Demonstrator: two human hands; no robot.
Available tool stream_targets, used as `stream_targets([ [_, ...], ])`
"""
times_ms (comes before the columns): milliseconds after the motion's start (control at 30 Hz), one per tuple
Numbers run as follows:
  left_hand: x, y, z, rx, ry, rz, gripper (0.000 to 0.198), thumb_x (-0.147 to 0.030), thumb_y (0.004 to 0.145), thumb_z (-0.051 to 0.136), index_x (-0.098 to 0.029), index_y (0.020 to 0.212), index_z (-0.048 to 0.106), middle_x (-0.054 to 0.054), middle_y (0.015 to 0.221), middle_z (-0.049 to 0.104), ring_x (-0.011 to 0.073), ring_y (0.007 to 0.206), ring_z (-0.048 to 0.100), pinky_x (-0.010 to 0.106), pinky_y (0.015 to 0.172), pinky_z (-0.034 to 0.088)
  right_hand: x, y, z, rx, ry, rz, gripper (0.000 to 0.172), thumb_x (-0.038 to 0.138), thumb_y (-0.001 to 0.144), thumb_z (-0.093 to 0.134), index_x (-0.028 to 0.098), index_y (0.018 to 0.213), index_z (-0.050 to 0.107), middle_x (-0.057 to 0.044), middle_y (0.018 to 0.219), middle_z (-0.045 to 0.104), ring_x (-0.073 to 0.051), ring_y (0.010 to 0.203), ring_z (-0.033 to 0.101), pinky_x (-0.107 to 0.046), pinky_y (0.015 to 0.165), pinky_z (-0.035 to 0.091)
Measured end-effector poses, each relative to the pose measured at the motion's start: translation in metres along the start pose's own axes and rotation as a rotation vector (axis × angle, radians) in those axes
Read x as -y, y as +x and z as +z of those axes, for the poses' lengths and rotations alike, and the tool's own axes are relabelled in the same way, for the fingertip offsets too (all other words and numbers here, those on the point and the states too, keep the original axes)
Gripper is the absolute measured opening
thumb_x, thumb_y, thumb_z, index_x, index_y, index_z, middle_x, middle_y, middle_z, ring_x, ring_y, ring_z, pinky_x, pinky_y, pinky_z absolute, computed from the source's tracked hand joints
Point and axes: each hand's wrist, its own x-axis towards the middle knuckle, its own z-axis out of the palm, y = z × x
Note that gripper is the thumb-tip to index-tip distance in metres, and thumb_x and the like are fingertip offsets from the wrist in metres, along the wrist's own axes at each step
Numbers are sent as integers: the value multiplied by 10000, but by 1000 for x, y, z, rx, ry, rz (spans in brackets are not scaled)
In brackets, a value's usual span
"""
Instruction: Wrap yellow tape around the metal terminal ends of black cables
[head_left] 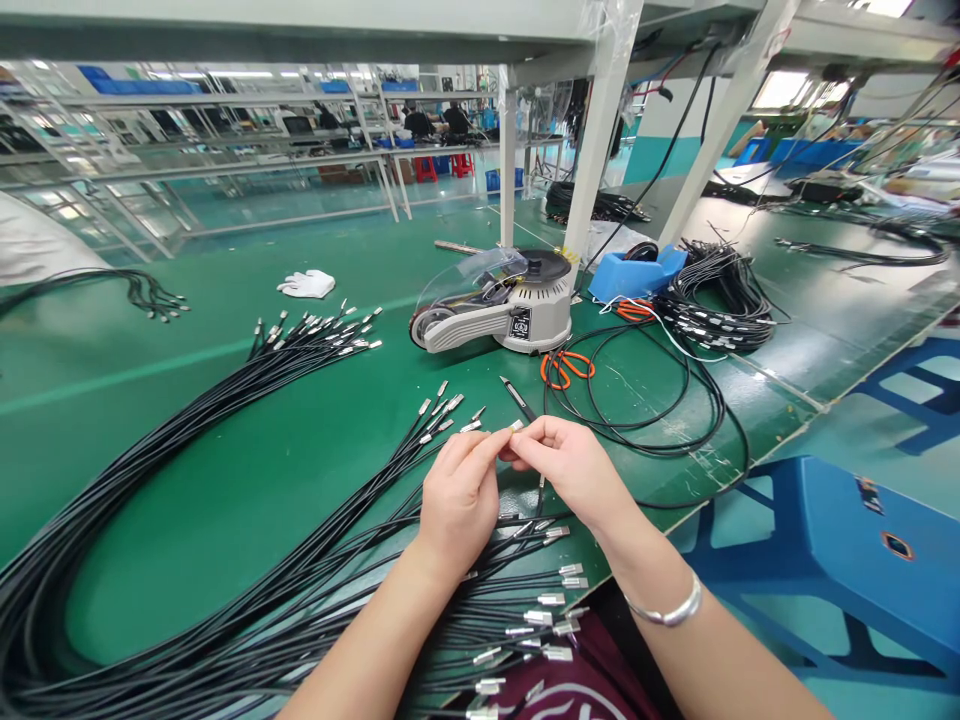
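My left hand is closed in a pinch near the table's edge. A small silvery connector, the end of a black cable, shows between my two hands. My right hand meets the left at this connector, its thumb and forefinger pressed together there. My fingers hide most of the cable. Below and left of my hands lies a large looped bundle of black cables with metal connectors at the ends. Just beyond my fingertips rests a utility knife.
A grey tape dispenser stands ahead. Orange-handled scissors lie among loose black cables, near a blue tape holder and a coiled cable bundle. A white glove is further left. Blue stools stand to the right.
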Motion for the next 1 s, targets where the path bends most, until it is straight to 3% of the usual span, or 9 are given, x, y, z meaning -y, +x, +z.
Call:
stream_targets([
  [267,-4,4,1,49,69,-101,204,-98,870,500,-144,1035,610,76,922,627,158,858,615,288,772,531,-7,0,2,14,83,24,261,393,719,705,137,758,678,-57,732,718,-177,721,674,-299,700,527],
  [467,-3,11,-4,104,57,-166,98,-118,849,538,-157,821,623,27,770,610,134,717,607,251,677,523,-11,-2,2,0,104,12,262,386,700,720,133,764,691,-66,735,717,-187,725,675,-312,690,529],
  [767,-5,8,-4,124,115,-129,135,-145,869,516,-165,906,644,44,819,714,160,741,668,269,702,529,-12,-19,2,10,438,181,359,297,681,738,133,991,663,-84,863,726,-168,726,678,-280,653,528],
  [867,-8,7,-5,124,146,-177,116,-156,863,532,-173,943,615,36,838,732,160,725,686,254,667,524,-12,-24,1,4,445,185,429,330,718,704,150,1093,602,-71,823,717,-164,681,667,-274,604,528],
  [1000,-11,8,-7,141,171,-247,47,-175,866,538,-191,860,581,-14,686,691,128,569,641,221,546,474,-14,-24,-1,-82,321,102,443,443,754,665,178,1096,568,-25,789,664,-128,583,610,-237,498,504],
])
